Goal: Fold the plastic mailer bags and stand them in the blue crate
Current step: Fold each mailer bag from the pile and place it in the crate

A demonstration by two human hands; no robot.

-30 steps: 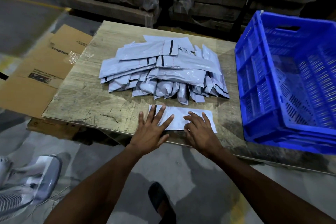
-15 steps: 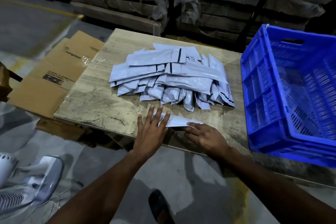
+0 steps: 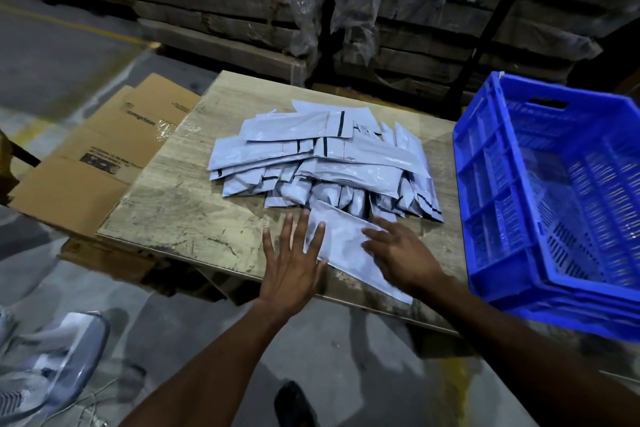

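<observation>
Your left hand (image 3: 291,263) and right hand (image 3: 398,255), fingers spread, press one mailer bag (image 3: 341,239) flat on the worktop (image 3: 180,208).

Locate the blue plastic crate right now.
Head view, right side: the blue plastic crate sits at the wooden table's right edge, beside the pile of grey mailers.

Grey mailer (image 3: 341,243) flat, blue crate (image 3: 550,204) beside
</observation>
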